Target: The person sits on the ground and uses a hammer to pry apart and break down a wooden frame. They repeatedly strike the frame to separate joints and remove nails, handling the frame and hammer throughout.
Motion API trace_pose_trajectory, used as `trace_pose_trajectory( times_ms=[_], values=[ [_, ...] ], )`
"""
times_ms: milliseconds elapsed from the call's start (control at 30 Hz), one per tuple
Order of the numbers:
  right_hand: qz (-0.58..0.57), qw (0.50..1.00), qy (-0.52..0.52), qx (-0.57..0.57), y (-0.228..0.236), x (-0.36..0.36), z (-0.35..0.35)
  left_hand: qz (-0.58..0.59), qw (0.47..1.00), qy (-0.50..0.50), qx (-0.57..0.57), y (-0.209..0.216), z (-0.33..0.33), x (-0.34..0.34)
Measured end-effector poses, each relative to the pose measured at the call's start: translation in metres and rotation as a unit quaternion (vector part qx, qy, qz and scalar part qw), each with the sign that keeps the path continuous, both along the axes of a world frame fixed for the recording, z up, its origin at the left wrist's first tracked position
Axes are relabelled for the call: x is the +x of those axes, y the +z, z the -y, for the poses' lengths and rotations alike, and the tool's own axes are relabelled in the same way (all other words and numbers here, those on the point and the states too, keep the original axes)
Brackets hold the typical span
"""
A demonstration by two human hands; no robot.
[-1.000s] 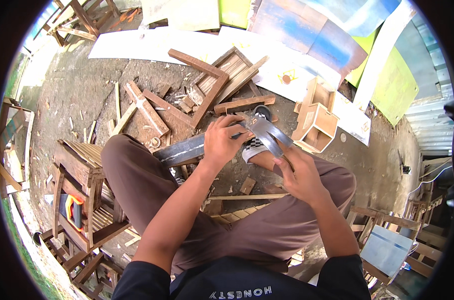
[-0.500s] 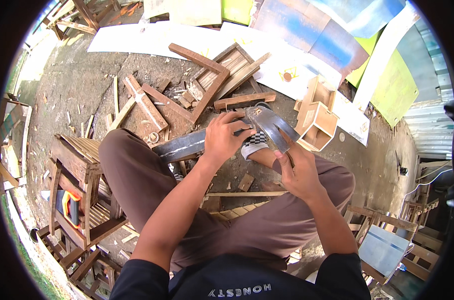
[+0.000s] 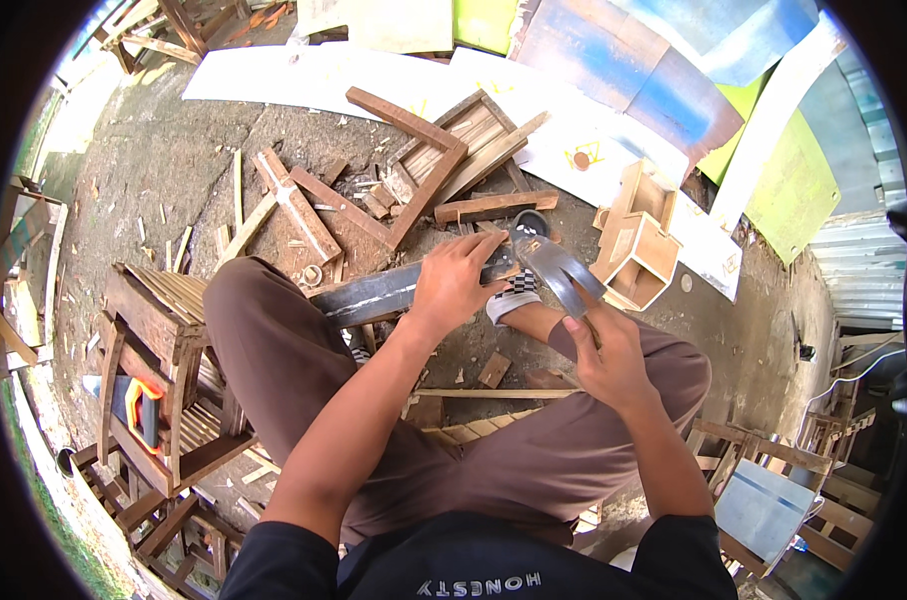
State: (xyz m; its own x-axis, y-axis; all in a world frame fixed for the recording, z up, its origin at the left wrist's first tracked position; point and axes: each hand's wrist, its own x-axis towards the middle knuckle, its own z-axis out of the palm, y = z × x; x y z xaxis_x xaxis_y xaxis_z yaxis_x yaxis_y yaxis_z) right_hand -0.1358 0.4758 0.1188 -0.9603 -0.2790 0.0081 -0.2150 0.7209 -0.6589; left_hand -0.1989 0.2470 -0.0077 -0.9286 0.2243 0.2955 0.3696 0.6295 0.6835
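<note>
My left hand is closed over the right part of a long dark strip, which has a worn white line along it. Its thumb and fingertips lie near the strip's right end; whether they pinch something small there, I cannot make out. Some wood shows beneath the strip. In my right hand is a claw hammer, gripped by its handle. The dark metal hammer head hangs just right of the strip's end, above my checkered shoe, with its curved claws toward my right hand.
Beyond my feet lie a brown wooden frame and loose offcuts. A small wooden box stands at right. On the left is a slatted wooden stool beside an orange-handled saw. A grey-topped piece sits at lower right.
The hammer head has shifted slightly right and down, away from my left fingers. My left hand stays on the strip, its fingers lying flatter. The whole view has tilted a little.
</note>
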Motion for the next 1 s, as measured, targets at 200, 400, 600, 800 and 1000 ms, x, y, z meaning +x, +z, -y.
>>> trace_pose_trajectory(
  times_ms=[200,400,600,800,1000],
  values=[
    [-0.110,0.991,0.040,-0.063,0.005,0.005,0.004,0.031,0.999,0.008,-0.028,0.000,-0.002,0.002],
    [-0.026,0.999,0.016,0.024,-0.015,-0.006,0.004,0.005,1.000,0.008,-0.008,-0.001,-0.002,-0.002],
    [-0.021,0.999,0.016,0.030,0.009,-0.006,-0.001,0.011,1.000,0.015,-0.017,-0.003,-0.003,0.000],
    [-0.199,0.972,0.022,-0.124,0.001,0.002,0.005,0.015,1.000,0.015,-0.017,-0.005,-0.003,0.000],
    [0.009,1.000,-0.006,-0.004,-0.025,0.005,0.007,0.019,1.000,0.007,-0.012,-0.003,-0.003,-0.001]
  ],
)
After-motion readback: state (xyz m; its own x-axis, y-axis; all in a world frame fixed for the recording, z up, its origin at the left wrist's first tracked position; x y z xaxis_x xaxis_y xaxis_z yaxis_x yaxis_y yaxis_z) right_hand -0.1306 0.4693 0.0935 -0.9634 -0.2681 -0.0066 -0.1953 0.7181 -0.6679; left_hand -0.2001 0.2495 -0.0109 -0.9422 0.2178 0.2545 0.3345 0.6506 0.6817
